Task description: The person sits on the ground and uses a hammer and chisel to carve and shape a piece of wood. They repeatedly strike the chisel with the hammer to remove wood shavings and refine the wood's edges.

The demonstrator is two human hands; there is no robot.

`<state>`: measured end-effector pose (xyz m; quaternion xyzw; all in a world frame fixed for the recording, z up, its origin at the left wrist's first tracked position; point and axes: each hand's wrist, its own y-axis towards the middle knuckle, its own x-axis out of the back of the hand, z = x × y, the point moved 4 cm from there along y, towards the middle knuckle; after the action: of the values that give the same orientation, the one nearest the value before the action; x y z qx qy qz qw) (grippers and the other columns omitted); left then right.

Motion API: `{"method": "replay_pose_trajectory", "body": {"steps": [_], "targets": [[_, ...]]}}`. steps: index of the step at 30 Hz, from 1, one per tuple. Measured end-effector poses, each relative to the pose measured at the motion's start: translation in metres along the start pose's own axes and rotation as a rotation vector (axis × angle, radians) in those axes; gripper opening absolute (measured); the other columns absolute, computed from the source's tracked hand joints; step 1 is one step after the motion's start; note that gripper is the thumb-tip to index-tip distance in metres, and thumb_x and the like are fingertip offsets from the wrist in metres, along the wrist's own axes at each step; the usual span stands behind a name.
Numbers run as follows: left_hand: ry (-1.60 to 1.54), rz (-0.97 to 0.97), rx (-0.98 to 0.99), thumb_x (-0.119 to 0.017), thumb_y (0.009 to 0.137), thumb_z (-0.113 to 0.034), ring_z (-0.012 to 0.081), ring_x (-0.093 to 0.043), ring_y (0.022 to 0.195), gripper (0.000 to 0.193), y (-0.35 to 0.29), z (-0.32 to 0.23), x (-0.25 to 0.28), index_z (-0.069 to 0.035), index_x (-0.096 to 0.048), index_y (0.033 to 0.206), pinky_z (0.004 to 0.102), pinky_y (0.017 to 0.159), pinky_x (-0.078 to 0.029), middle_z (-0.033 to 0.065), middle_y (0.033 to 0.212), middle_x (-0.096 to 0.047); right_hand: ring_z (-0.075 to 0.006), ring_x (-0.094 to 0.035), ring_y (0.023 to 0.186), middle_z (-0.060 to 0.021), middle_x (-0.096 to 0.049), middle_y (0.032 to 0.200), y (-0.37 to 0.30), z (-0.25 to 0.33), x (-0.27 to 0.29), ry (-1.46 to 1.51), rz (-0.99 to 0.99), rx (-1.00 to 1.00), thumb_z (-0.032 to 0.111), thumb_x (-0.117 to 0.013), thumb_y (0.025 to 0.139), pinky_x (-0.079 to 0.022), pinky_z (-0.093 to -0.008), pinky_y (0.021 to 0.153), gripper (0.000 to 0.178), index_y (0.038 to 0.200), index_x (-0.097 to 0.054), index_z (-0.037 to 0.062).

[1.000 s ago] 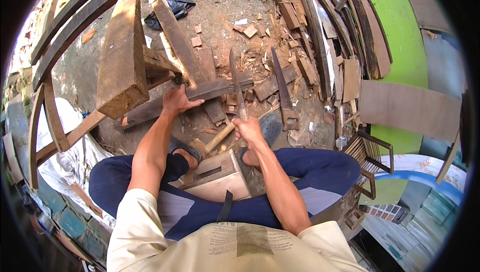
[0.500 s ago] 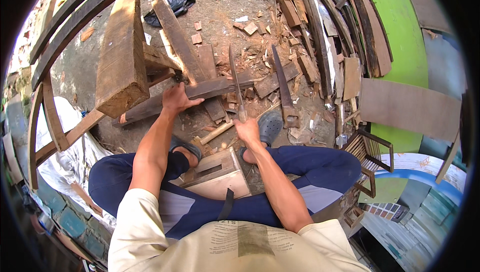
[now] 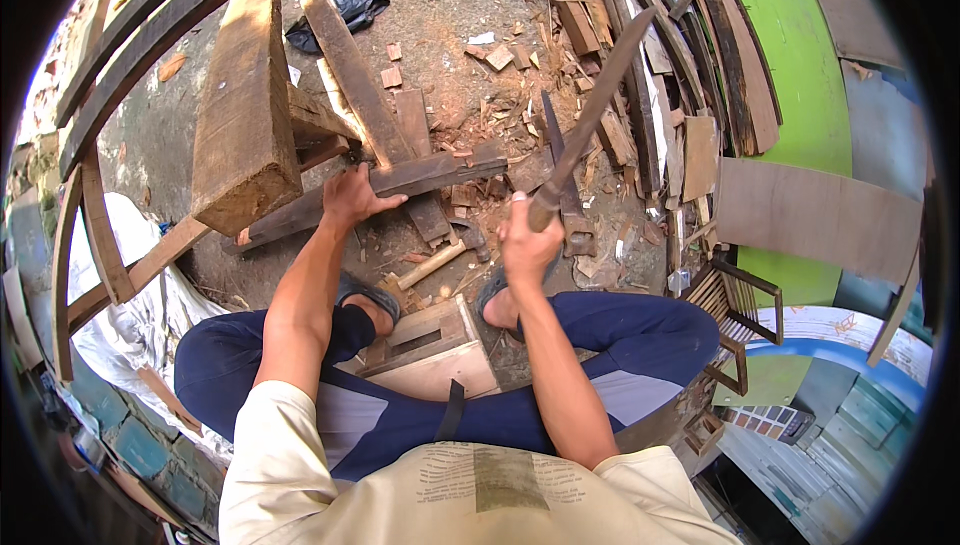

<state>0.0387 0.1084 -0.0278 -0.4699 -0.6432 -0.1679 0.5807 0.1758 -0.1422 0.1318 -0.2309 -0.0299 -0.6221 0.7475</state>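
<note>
My left hand [image 3: 350, 195] grips the dark wooden beam [image 3: 420, 175] from above, fingers over its far edge and thumb stretched along its near side. The beam lies crosswise in front of me over other boards. My right hand [image 3: 530, 243] is closed round the handle of a handsaw [image 3: 595, 110], its long blade slanting up to the far right, clear of the beam. Partly behind that blade, a second handsaw [image 3: 575, 210] lies on the ground. A hammer [image 3: 477, 241] and a pale round stick [image 3: 432, 265] lie between my feet.
A thick timber [image 3: 240, 115] juts toward me at the left, beside a curved dark wooden frame [image 3: 160, 35]. Stacked planks [image 3: 640, 75] line the right. Wood offcuts [image 3: 500, 57] litter the ground. A low wooden stool [image 3: 440, 360] is between my legs. A black plastic bag [image 3: 350, 7] lies beyond.
My right hand has lifted the handsaw off the beam and moved it up and right, tilting the blade rightward. My left hand stays on the beam.
</note>
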Motion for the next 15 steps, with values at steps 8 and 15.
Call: {"method": "replay_pose_trajectory", "body": {"steps": [8,15], "targets": [[0.015,0.068,0.030,-0.070,0.061,-0.090,0.0381,-0.071,0.098,0.102,-0.001,0.000,-0.006,0.001,-0.065,0.107,0.0489,0.086,-0.056,0.0233,0.103,-0.070,-0.0104,-0.049,0.046,0.0000,-0.049,0.060,-0.013,-0.036,-0.017,0.551,0.441,-0.967,0.015,-0.071,0.095,-0.045,-0.0289,0.045,0.021,0.093,-0.054,0.0039],[-0.010,0.022,0.019,-0.071,0.060,-0.089,0.0400,-0.071,0.098,0.102,0.000,-0.001,-0.006,0.001,-0.065,0.107,0.0497,0.085,-0.057,0.0229,0.103,-0.070,-0.0118,-0.054,0.047,-0.0031,-0.056,0.059,0.005,0.001,-0.001,0.007,0.117,-0.034,0.021,-0.072,0.094,-0.045,-0.0303,0.045,0.024,0.082,-0.060,0.0041]]}}
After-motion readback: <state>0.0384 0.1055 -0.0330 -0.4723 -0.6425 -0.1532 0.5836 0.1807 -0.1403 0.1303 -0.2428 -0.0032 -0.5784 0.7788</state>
